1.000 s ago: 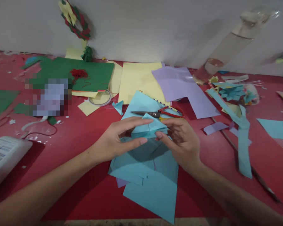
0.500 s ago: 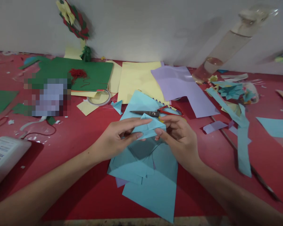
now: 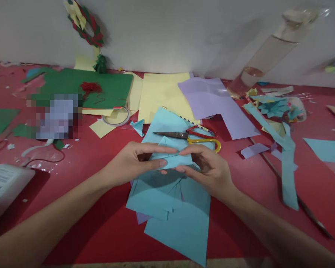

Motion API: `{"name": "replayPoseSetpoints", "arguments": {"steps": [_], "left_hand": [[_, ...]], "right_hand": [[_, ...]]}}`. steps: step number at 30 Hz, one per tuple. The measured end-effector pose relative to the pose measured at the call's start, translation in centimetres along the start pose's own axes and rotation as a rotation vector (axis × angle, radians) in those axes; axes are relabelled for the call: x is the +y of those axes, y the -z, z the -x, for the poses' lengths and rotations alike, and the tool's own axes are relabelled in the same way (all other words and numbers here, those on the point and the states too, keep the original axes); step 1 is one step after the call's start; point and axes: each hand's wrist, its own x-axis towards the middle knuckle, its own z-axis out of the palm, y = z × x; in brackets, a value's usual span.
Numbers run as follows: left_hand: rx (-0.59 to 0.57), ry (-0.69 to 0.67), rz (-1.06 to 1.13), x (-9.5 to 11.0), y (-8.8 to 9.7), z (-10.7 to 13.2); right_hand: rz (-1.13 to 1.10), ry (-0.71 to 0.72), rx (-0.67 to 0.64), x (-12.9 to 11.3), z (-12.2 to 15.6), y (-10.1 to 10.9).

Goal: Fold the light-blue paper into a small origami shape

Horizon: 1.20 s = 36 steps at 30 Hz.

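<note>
A small folded light-blue paper piece (image 3: pixel 173 158) is held just above the red table (image 3: pixel 80 163) at centre. My left hand (image 3: pixel 131 163) pinches its left side between thumb and fingers. My right hand (image 3: pixel 209 169) pinches its right side, fingers curled round it. Under both hands lies a loose pile of light-blue paper sheets (image 3: pixel 178 212). Scissors with red and yellow handles (image 3: pixel 192 137) lie just beyond my fingers on another blue sheet.
Yellow sheets (image 3: pixel 162 95), a lilac sheet (image 3: pixel 214 104) and green card (image 3: pixel 100 85) lie toward the wall. A tape roll (image 3: pixel 115 117) sits left of the scissors. Blue strips and scraps (image 3: pixel 284 149) litter the right. A clear bottle (image 3: pixel 262 59) leans on the wall; a white container (image 3: pixel 2 186) is at left.
Both hands have lowered the folded blue piece a little toward me and closed in on it, my right fingers now reaching over its top edge.
</note>
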Motion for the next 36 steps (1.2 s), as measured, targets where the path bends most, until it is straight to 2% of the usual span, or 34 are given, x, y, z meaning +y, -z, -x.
{"name": "replayPoseSetpoints", "arguments": {"steps": [4, 7, 12, 18, 20, 24, 30, 33, 36], "left_hand": [[-0.062, 0.069, 0.071, 0.3, 0.9, -0.2], [-0.084, 0.088, 0.097, 0.2, 0.9, -0.3], [-0.118, 0.039, 0.076, 0.0, 0.7, -0.1], [0.020, -0.127, -0.203, 0.1, 0.2, -0.1], [0.040, -0.130, -0.154, -0.1, -0.2, -0.1], [0.060, -0.129, -0.066, -0.6, -0.6, 0.0], [0.064, -0.151, -0.167, -0.8, -0.6, -0.1], [0.087, -0.157, -0.214, -0.6, -0.7, 0.0], [0.097, -0.127, -0.168, -0.4, -0.9, 0.1]], "right_hand": [[0.071, 0.162, -0.084, 0.0, -0.5, 0.6], [0.119, 0.269, -0.095, 0.0, -0.7, 0.7], [0.132, 0.282, -0.077, -0.2, -0.6, 0.6], [0.095, 0.132, 0.028, -0.2, -0.1, 0.1], [0.042, 0.074, 0.100, 0.0, 0.2, -0.1], [-0.143, -0.077, 0.144, 0.1, 0.4, -0.4], [-0.291, -0.277, 0.174, -0.4, -0.1, -0.5], [-0.346, -0.338, 0.170, -0.5, -0.3, -0.5], [-0.355, -0.370, 0.175, -0.5, -0.3, -0.4]]}}
